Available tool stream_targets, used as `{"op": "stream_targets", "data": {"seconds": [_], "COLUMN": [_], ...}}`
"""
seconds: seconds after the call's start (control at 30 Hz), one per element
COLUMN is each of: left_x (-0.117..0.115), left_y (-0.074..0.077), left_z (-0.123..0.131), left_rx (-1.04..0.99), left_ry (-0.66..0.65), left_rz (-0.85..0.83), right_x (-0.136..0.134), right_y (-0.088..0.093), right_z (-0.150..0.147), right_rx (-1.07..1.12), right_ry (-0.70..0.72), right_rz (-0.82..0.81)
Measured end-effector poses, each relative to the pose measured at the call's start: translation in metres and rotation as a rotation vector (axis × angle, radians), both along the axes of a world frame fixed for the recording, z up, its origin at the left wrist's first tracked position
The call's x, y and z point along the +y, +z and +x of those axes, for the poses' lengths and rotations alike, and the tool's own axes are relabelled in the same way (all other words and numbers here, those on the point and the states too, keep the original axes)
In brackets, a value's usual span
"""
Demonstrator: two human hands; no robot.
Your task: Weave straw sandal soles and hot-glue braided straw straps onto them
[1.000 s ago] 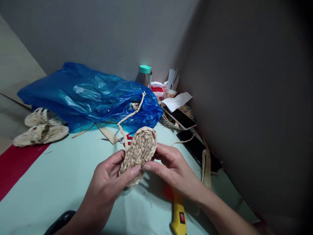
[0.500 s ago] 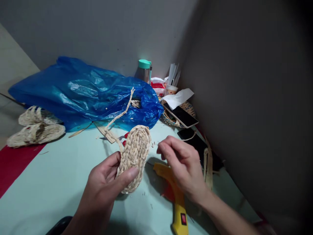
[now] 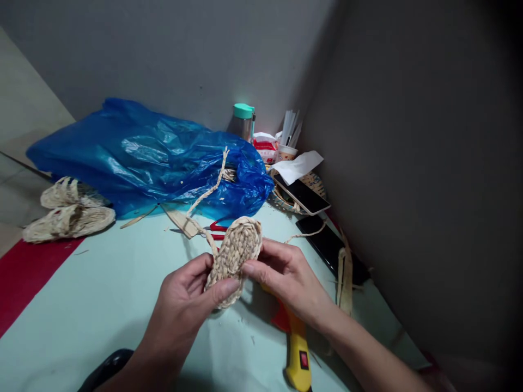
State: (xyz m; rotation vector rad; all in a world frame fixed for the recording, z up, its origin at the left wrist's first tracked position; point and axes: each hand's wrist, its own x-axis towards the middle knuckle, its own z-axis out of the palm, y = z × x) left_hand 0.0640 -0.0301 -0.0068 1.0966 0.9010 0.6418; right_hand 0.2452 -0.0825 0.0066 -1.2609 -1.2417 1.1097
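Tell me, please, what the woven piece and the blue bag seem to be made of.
Woven piece: probably dried plant fibre, matte and rough, judging by its pale, uneven braided strands.
Blue bag: apparently plastic film, glossy, given its wrinkles and highlights.

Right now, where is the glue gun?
In the head view, the glue gun lies on the table, low and just right of centre, partly hidden by the right hand, which holds the sole.

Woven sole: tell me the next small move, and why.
Perhaps squeeze the right edge of the woven sole with the right hand, which already pinches there; the left hand grips the lower left side, and the glue gun rests on the table, leaving both hands free to press.
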Motion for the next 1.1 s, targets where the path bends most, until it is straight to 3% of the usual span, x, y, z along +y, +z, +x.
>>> {"op": "stream_targets", "data": {"seconds": [0.3, 0.53, 0.73, 0.93, 1.1], "left_x": [0.0, 0.005, 0.005, 0.007, 0.011], "left_y": [-0.001, 0.001, 0.0, 0.005, 0.002], "left_z": [-0.002, -0.005, -0.003, -0.002, -0.004], "left_rx": [0.041, 0.081, 0.224, 0.321, 0.307], "left_ry": [-0.071, -0.074, -0.2, -0.205, -0.068], "left_rz": [0.029, 0.078, 0.168, 0.36, 0.707], "right_x": [-0.007, -0.002, -0.001, -0.005, -0.006], "right_y": [-0.006, 0.007, 0.012, 0.005, 0.004], "right_z": [-0.009, 0.001, 0.011, 0.006, 0.01], "right_rx": [-0.023, 0.046, -0.012, 0.018, 0.034], "right_ry": [-0.095, 0.063, -0.143, -0.201, -0.149], "right_rz": [-0.015, -0.041, 0.076, 0.116, 0.169]}}
